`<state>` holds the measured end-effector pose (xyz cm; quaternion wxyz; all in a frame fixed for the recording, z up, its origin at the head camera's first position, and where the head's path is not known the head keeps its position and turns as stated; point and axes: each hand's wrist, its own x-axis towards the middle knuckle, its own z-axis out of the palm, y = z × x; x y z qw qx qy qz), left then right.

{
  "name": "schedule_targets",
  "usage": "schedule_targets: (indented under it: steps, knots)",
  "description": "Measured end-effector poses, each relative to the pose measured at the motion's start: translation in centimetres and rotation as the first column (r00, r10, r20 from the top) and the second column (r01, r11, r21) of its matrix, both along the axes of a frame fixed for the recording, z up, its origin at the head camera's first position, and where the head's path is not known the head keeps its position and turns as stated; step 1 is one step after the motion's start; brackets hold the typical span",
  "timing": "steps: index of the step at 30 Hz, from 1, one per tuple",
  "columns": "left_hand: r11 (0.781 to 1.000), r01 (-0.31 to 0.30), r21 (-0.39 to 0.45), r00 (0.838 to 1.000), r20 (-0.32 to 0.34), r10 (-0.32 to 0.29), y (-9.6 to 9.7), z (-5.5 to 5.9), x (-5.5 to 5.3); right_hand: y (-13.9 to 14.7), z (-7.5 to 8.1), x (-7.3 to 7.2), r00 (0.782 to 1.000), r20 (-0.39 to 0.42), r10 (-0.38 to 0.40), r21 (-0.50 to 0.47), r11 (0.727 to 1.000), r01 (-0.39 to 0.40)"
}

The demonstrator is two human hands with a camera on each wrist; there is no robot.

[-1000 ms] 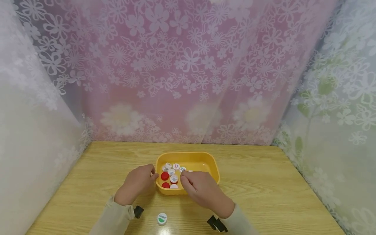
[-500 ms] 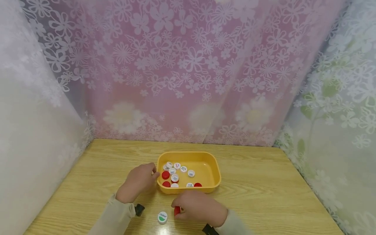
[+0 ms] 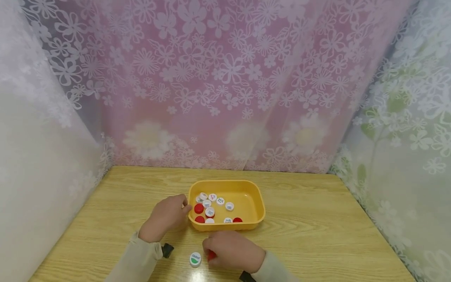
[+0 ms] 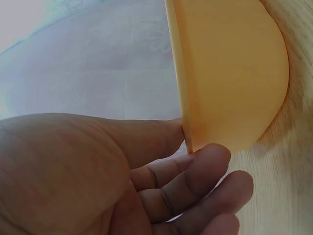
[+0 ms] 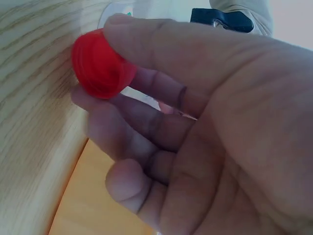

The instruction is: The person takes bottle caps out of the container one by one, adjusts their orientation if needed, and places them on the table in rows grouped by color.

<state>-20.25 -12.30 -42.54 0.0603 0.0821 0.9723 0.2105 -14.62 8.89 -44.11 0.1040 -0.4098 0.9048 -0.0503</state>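
My right hand (image 3: 232, 250) pinches a red bottle cap (image 5: 100, 63) between thumb and fingers, low over the table in front of the yellow plastic bin (image 3: 225, 227). The right wrist view shows the cap's hollow inside. Just left of it on the table lies a white cap with a green patch (image 3: 195, 259). My left hand (image 3: 166, 217) holds the bin's left end, thumb at the rim and fingers against the outer wall, as the left wrist view shows. Inside the bin are several white caps (image 3: 229, 206) and red caps (image 3: 199, 208), mostly toward its left side.
The wooden table (image 3: 310, 219) reaches back to a pink flowered curtain (image 3: 225, 98). Pale curtains hang at the left (image 3: 46, 129) and right (image 3: 405, 156). Light glares off the table's front edge. A black strap piece (image 3: 167, 250) sits at my left wrist.
My right hand has come out of the bin toward me, bringing the red cap down beside the white and green one. My left hand stays on the bin's left end.
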Motion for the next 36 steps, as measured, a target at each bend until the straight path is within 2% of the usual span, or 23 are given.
schedule_targets:
  steps: [5, 10, 17, 21, 27, 31, 36]
  knots:
    - [1.0, 0.005, -0.005, 1.0, -0.001, -0.005, 0.0, 0.1, -0.1, -0.1, 0.0, -0.2, 0.999, 0.015, -0.034, -0.006, 0.999, 0.035]
    - [1.0, 0.02, -0.012, 1.0, -0.016, -0.02, 0.0, 0.3, -0.1, -0.1, -0.1, -0.3, 1.0, -0.021, -0.014, 0.011, 1.0, 0.014]
    - [0.999, -0.03, -0.022, 0.998, -0.052, 0.029, 0.1, 0.5, 0.1, -0.1, -0.3, -0.2, 0.999, -0.052, 0.008, 0.01, 1.0, -0.008]
    - [0.999, -0.041, -0.01, 0.998, -0.05, 0.04, 0.0, 0.6, 0.1, 0.1, 0.2, -0.1, 0.998, -0.055, 0.018, 0.0, 1.0, -0.018]
    - [0.998, -0.048, 0.032, 0.998, -0.037, 0.049, 0.0, 0.3, -0.1, 0.8, 1.7, -0.4, 0.999, 0.016, -0.031, -0.072, 0.997, 0.032]
    - [1.0, 0.004, 0.029, 0.999, -0.053, -0.002, 0.1, 0.1, -0.1, 2.1, 3.0, -1.0, 0.998, -0.016, -0.055, -0.093, 0.994, 0.053]
    - [0.998, 0.06, 0.03, 0.998, -0.039, -0.059, 0.4, -0.3, -0.2, 4.2, 4.1, -2.5, 0.995, -0.059, -0.078, -0.174, 0.983, 0.066]
